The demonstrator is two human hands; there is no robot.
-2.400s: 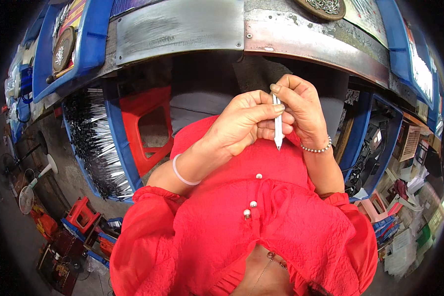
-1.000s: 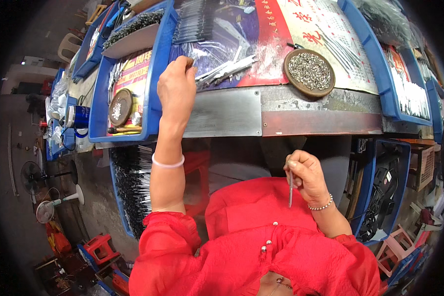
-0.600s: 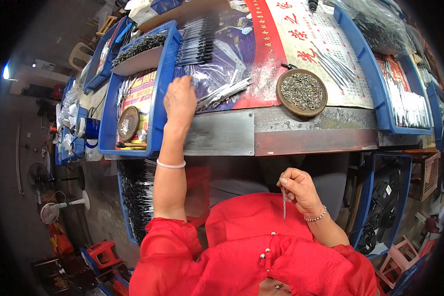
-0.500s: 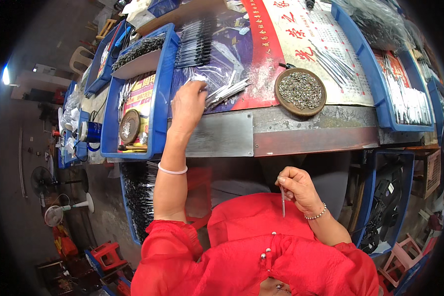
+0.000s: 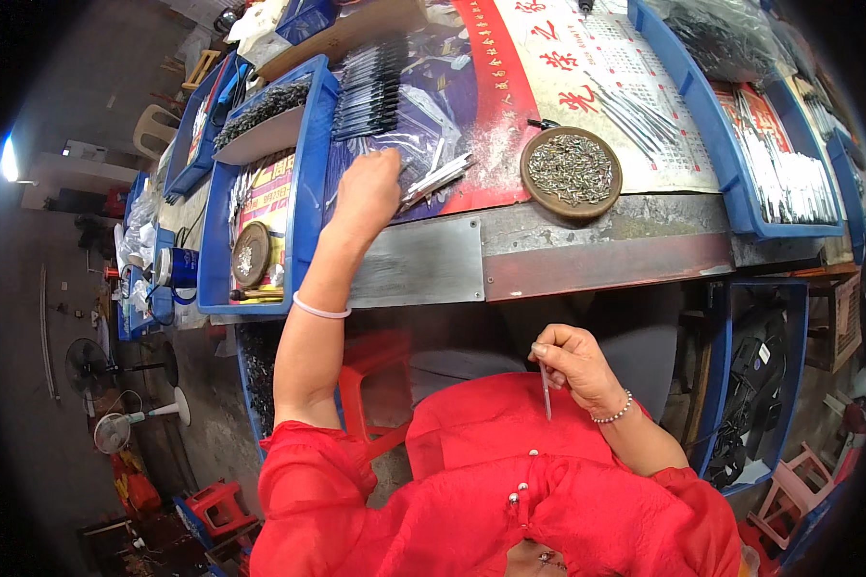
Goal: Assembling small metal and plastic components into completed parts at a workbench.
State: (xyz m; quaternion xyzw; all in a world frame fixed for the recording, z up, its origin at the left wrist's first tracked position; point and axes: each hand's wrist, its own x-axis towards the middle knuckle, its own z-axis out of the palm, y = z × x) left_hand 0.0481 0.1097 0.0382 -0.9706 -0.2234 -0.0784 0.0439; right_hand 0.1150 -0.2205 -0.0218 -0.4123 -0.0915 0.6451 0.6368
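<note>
My left hand (image 5: 366,195) is over the near left part of the table, its fingers curled downward and mostly hidden behind the back of the hand. Whatever it may hold does not show. Just beyond it lies a row of dark clear-barrelled pens (image 5: 369,88). To its right is a loose bundle of white slender rods (image 5: 438,180) on a clear plastic sheet. Above my lap, my right hand (image 5: 577,363) pinches a thin pen refill (image 5: 547,392) between thumb and fingers, the refill pointing down.
A round brown dish (image 5: 571,173) of small metal pen tips stands near the table edge. Beyond it lie loose refills (image 5: 635,117). Blue trays (image 5: 303,207) flank the work area; the right-hand blue tray (image 5: 799,231) holds many white rods. A red stool (image 5: 370,385) is below.
The left hand's fingers look more curled, and the white piece seen at its fingertips no longer shows. The right hand keeps its pinch on the refill. The whole view has shifted slightly.
</note>
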